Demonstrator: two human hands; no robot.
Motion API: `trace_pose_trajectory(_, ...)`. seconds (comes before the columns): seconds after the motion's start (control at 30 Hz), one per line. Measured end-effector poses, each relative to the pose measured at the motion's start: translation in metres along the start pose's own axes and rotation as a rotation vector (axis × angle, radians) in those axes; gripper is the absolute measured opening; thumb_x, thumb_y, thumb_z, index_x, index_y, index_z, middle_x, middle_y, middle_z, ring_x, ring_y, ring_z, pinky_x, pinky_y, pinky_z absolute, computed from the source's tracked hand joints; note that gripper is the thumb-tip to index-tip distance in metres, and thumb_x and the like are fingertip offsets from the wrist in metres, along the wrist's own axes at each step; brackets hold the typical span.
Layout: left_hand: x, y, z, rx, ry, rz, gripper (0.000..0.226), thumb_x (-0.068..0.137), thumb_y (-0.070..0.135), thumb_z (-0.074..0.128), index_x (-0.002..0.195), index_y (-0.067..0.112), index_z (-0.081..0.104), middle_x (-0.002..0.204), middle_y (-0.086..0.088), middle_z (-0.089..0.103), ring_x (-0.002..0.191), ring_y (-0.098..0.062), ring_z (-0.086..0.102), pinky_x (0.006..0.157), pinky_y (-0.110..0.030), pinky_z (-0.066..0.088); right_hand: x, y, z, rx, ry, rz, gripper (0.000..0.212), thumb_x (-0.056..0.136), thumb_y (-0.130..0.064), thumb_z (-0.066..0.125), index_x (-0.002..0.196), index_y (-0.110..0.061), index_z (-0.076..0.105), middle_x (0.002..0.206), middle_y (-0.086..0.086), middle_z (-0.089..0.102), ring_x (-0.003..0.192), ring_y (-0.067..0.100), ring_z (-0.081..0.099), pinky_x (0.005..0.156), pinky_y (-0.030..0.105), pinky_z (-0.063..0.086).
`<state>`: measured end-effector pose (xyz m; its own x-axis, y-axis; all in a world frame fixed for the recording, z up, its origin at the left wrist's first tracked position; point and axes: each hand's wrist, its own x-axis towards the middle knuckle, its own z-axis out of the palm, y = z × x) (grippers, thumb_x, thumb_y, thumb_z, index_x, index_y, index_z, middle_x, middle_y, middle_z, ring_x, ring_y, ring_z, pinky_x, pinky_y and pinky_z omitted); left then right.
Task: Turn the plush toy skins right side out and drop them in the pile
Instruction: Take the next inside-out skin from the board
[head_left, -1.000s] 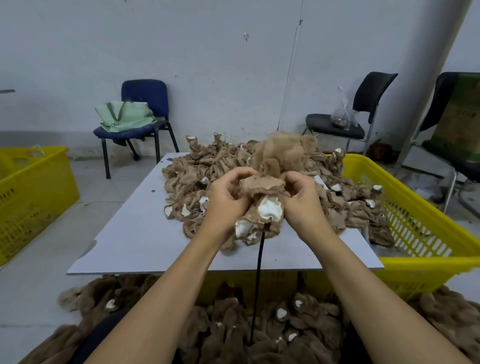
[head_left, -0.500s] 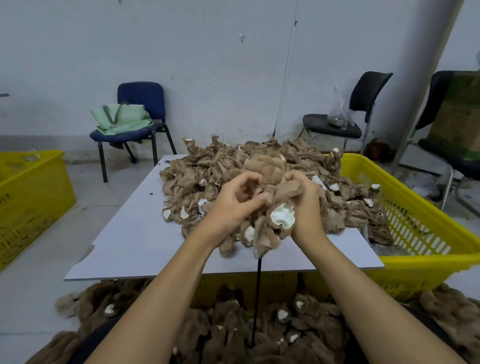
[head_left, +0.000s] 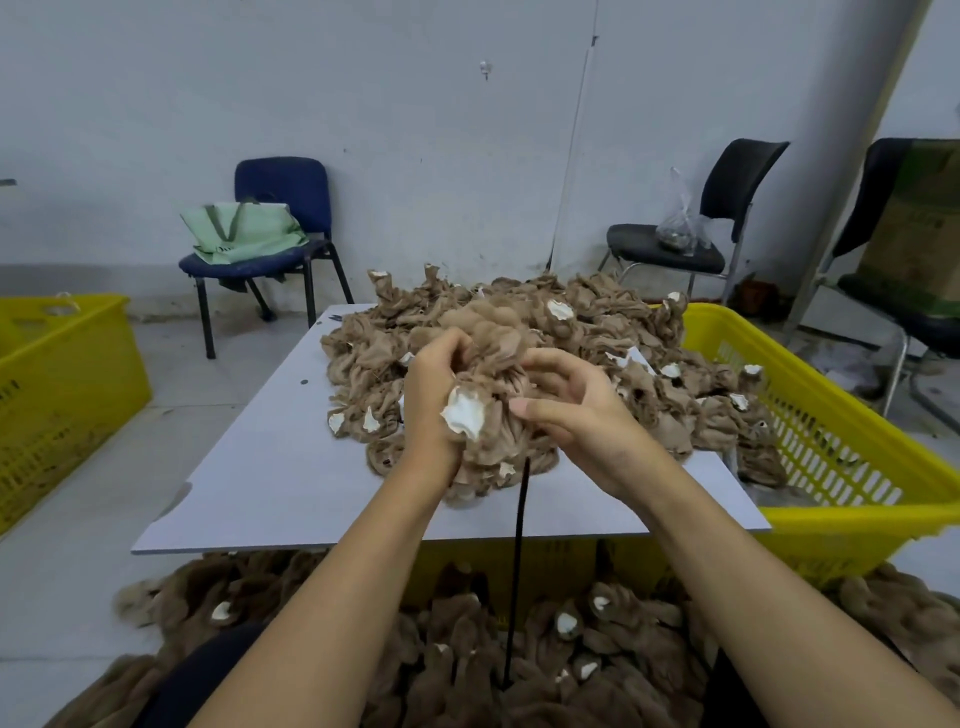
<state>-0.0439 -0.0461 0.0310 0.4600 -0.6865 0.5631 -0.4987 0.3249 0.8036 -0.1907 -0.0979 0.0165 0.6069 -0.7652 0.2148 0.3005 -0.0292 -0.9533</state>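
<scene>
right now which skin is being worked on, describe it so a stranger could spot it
Start at the white table with its brown heap of skins. At the heap's near edge, the left hand and right hand grip one skin. Unlike its neighbours, it is lifted, with a white patch facing the camera.

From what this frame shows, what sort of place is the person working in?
Probably a small toy-making workshop rather than a home: a heap of brown plush skins covers a plain work table, yellow plastic crates stand beside it, and more skins are piled on the concrete floor near plain office chairs.
</scene>
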Motion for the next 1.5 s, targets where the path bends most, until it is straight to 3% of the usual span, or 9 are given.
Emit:
trace_pose_trajectory(0.27,-0.016,0.004,-0.006,-0.280,-0.235,-0.236,0.026,0.095,-0.019,0.039,0.091,-0.016,0.064,0.054,0.003,0.063,0.049,0.005,0.060,0.053,-0.010,0.048,-0.006,-0.010,0.000,-0.219,0.107,-0.289,0.030,0.069,-0.010,0.084,0.084,-0.026,0.063,0.088,0.000,0.066,0.086,0.019,0.066,0.067,0.027,0.054)
trace_pose_trajectory(0.33,-0.023,-0.006,-0.004,-0.410,-0.285,-0.442,0.049,0.104,-0.009,0.024,0.070,-0.003,0.059,0.043,-0.006,0.053,0.043,-0.007,0.058,0.039,-0.010,0.042,-0.008,-0.011,0.006,-0.250,0.117,-0.340,0.029,0.071,-0.009,0.080,0.079,-0.028,0.061,0.081,-0.005,0.062,0.084,0.018,0.065,0.070,0.027,0.052)
trace_pose_trajectory(0.53,-0.032,-0.014,0.002,-0.781,-0.108,-0.664,0.041,0.108,0.032,0.032,0.086,0.009,0.060,0.080,-0.005,0.062,0.072,-0.015,0.060,0.059,-0.025,0.053,-0.007,-0.010,0.015,-0.320,0.095,-0.391,0.030,0.080,0.011,0.067,0.078,-0.016,0.054,0.072,-0.008,0.052,0.063,0.003,0.053,0.063,0.017,0.046)
trace_pose_trajectory(0.63,-0.031,-0.005,0.003,-0.934,-0.304,-0.555,0.040,0.097,0.031,0.047,0.076,0.015,0.076,0.076,-0.003,0.072,0.070,-0.013,0.069,0.061,-0.022,0.056,-0.004,-0.014,0.013,-0.329,0.186,-0.398,0.036,0.076,0.021,0.059,0.076,-0.015,0.051,0.071,-0.009,0.055,0.065,0.002,0.055,0.060,0.017,0.046)
trace_pose_trajectory(0.87,-0.028,-0.011,0.021,-0.608,-0.281,-0.198,0.022,0.069,0.024,0.084,0.090,0.029,0.081,0.089,-0.001,0.078,0.084,-0.015,0.074,0.069,-0.025,0.058,0.007,-0.009,0.001,-0.401,0.249,-0.443,0.026,0.074,0.016,0.066,0.082,-0.005,0.052,0.077,0.005,0.057,0.070,0.012,0.051,0.062,0.029,0.045)
trace_pose_trajectory(1.0,-0.022,-0.016,0.025,-0.473,-0.301,-0.150,0.022,0.081,0.018,0.079,0.102,0.024,0.077,0.104,-0.006,0.077,0.102,-0.024,0.072,0.084,-0.034,0.059,0.018,0.000,-0.005,-0.541,0.452,-0.401,0.027,0.074,0.010,0.065,0.088,-0.013,0.057,0.082,0.000,0.060,0.070,0.004,0.052,0.064,0.025,0.046)
trace_pose_trajectory(1.13,-0.020,-0.018,0.029,-0.387,-0.301,-0.142,0.024,0.085,0.014,0.077,0.109,0.012,0.073,0.107,-0.011,0.075,0.106,-0.031,0.070,0.094,-0.048,0.058,0.021,0.006,-0.014,-0.626,0.472,-0.298,0.021,0.078,0.003,0.063,0.090,-0.013,0.057,0.086,0.007,0.063,0.078,0.026,0.058,0.068,0.047,0.052)
trace_pose_trajectory(1.37,-0.012,-0.017,0.020,-0.162,-0.126,-0.094,0.007,0.081,-0.009,0.072,0.085,-0.007,0.067,0.081,-0.024,0.067,0.077,-0.038,0.065,0.069,-0.049,0.055,0.016,-0.004,-0.022,-0.277,0.177,-0.011,0.004,0.096,-0.008,0.061,0.092,-0.007,0.061,0.088,0.008,0.062,0.080,0.026,0.058,0.064,0.036,0.050)
trace_pose_trajectory(1.5,-0.014,-0.019,0.023,-0.005,-0.016,-0.038,0.032,0.074,-0.010,0.068,0.063,0.007,0.042,0.061,-0.007,0.043,0.058,-0.011,0.036,0.053,-0.027,0.032,0.012,0.001,-0.019,-0.344,0.048,-0.024,0.033,0.088,-0.019,0.078,0.096,0.008,0.061,0.082,0.010,0.068,0.076,0.020,0.067,0.066,0.027,0.055)
